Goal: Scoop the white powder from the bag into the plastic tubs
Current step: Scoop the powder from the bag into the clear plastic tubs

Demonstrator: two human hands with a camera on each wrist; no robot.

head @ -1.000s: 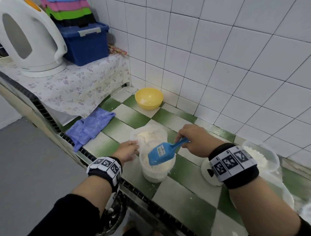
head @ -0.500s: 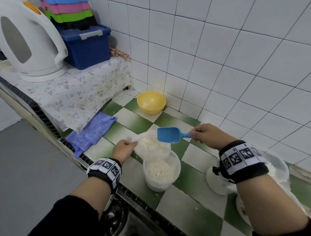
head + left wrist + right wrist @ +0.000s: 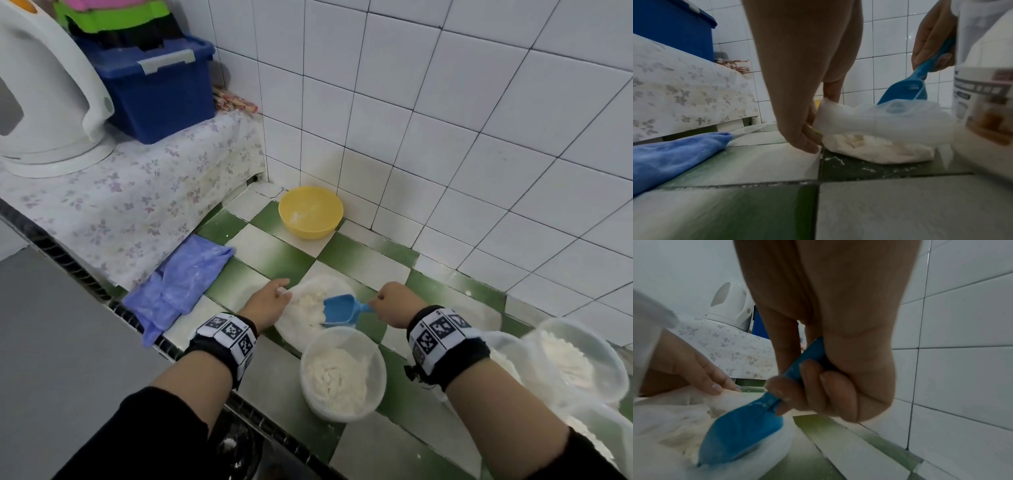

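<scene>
A clear plastic bag (image 3: 310, 301) of white powder lies open on the green-and-white tiled counter. My left hand (image 3: 270, 301) pinches the bag's left rim (image 3: 822, 112). My right hand (image 3: 390, 301) grips the handle of a blue scoop (image 3: 339, 310), whose bowl dips into the bag's mouth (image 3: 740, 433). Just in front of the bag stands a round plastic tub (image 3: 342, 373) partly filled with powder. A second tub (image 3: 579, 359) with powder sits at the right, behind my right forearm.
A yellow bowl (image 3: 310, 211) stands by the tiled wall. A blue cloth (image 3: 178, 284) lies at the left of the counter. On a raised cloth-covered shelf are a white kettle (image 3: 44, 102) and a blue storage box (image 3: 157, 89). The counter edge (image 3: 239, 401) runs near my forearms.
The right hand lifted the scoop from over the front tub, carried it back and lowered it into the bag. The left hand kept hold of the bag's rim.
</scene>
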